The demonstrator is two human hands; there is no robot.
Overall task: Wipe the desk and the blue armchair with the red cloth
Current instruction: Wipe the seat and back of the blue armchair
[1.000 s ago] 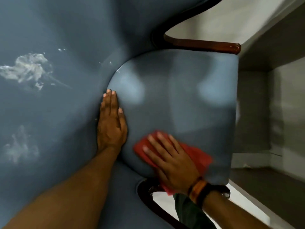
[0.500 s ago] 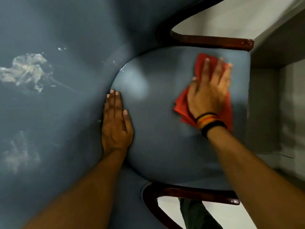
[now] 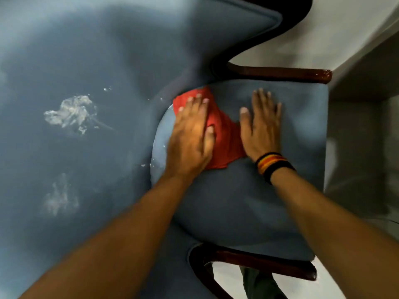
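1. At the back edge of the seat, where it meets the backrest of the blue armchair, my left hand presses the red cloth down, fingers flat and nearly together.
2. My right hand lies spread, flat on the seat, touching the cloth's edge.
3. Chair-wiping is under way; next, I judge, comes the backrest with its white smudge.
4. Dark wooden armrests flank the seat; pale floor beyond.

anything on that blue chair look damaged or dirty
Yes. The blue armchair's backrest has a whitish, flaky patch and a fainter one below it; whether wear or residue is unclear. White specks lie near the red cloth.
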